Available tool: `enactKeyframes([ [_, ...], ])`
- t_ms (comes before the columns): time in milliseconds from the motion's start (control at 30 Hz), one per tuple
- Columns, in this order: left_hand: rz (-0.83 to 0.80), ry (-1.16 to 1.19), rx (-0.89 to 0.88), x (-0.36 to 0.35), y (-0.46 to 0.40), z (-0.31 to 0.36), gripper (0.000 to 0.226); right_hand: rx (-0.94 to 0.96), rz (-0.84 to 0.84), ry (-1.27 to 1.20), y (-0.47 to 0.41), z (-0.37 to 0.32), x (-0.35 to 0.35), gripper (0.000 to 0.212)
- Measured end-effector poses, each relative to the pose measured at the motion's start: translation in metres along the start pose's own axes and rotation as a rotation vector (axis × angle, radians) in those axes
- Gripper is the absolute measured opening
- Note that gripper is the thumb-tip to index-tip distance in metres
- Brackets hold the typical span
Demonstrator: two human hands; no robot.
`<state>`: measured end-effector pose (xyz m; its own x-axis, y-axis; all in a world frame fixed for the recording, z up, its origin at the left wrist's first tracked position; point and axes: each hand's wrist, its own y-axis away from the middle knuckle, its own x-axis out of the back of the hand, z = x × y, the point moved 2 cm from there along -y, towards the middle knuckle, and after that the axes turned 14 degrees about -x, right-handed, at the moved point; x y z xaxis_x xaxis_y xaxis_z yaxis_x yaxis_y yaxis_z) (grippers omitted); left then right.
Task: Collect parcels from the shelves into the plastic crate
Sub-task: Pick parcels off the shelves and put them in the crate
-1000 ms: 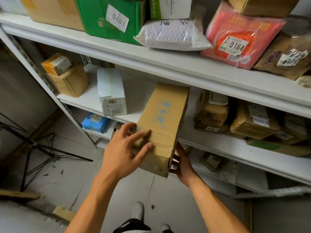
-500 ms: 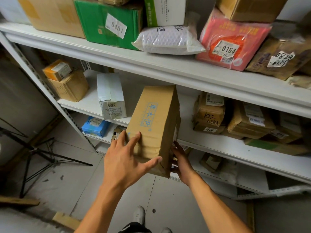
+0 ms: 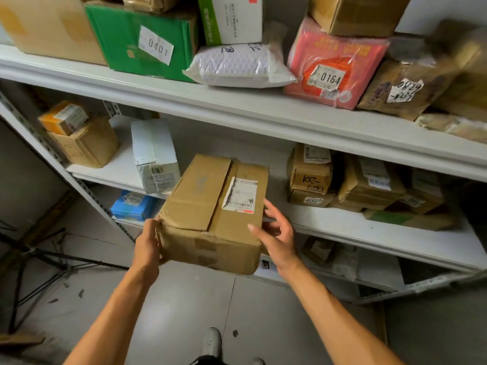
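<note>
Nearest, seen from above: two bare forearms reaching forward over a grey floor, one shoe toe [image 3: 212, 341] just visible below. Held between both hands, clear of the shelving: a brown cardboard box [image 3: 213, 212], long side running away, white shipping label [image 3: 240, 195] facing up. Left hand [image 3: 146, 245] gripping the box's near left corner, fingers curled round the edge. Right hand [image 3: 278, 234] at the near right corner, fingers spread and loosely bent, thumb on top; whether pressing firmly or only steadying, cannot tell. Just behind the box: middle shelf [image 3: 342, 227], holding a white carton [image 3: 155, 156] to the left and a cluster of taped brown parcels [image 3: 342, 180] to the right. Farther up: top shelf [image 3: 237, 106], crowded with a green box [image 3: 142, 40] marked 0401, a white padded mailer [image 3: 239, 65] and a pink bag [image 3: 334, 61] marked 0164. Lower down at left: a blue box [image 3: 133, 205] on a lower shelf. No crate anywhere in view.

Step in hand, by judgement: one parcel lifted off, ready for carrying. Next move likely calls for a firmer right-hand hold, then a turn away from the shelves to find the crate and lower the box in.
</note>
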<state>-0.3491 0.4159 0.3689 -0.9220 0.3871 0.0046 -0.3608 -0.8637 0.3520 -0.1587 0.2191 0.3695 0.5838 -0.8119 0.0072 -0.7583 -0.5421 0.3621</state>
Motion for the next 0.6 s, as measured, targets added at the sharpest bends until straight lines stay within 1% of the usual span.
enactKeyframes([
  [100, -0.026, 0.168, 0.083, -0.009, 0.009, -0.029, 0.047, 0.147, 0.042, 0.084, 0.014, -0.012, 0.000, 0.063],
  [167, -0.084, 0.322, 0.147, -0.016, 0.016, -0.048, 0.048, 0.211, 0.046, 0.171, 0.028, -0.027, -0.002, 0.061],
  [233, -0.156, 0.483, 0.204, -0.028, 0.022, -0.062, 0.054, 0.342, 0.098, 0.312, 0.042, -0.050, -0.007, 0.063],
  [300, -0.183, 0.553, 0.239, -0.042, 0.028, -0.069, 0.055, 0.539, 0.131, 0.544, 0.049, -0.069, -0.019, 0.069],
  [367, -0.170, 0.513, 0.270, -0.053, 0.031, -0.077, 0.047, 0.652, 0.132, 0.764, 0.047, -0.074, -0.030, 0.073],
  [433, -0.163, 0.358, 0.252, -0.057, 0.030, -0.080, 0.037, 0.701, 0.112, 0.860, 0.042, -0.067, -0.035, 0.075],
  [467, -0.183, 0.278, 0.211, -0.059, 0.029, -0.079, 0.033, 0.736, 0.108, 0.884, 0.040, -0.062, -0.038, 0.075],
  [533, -0.223, 0.148, 0.097, -0.063, 0.031, -0.072, 0.033, 0.798, 0.098, 0.933, 0.036, -0.053, -0.047, 0.073],
  [600, -0.212, 0.044, -0.053, -0.068, 0.037, -0.049, 0.030, 0.826, 0.063, 0.981, 0.031, -0.046, -0.061, 0.072],
])
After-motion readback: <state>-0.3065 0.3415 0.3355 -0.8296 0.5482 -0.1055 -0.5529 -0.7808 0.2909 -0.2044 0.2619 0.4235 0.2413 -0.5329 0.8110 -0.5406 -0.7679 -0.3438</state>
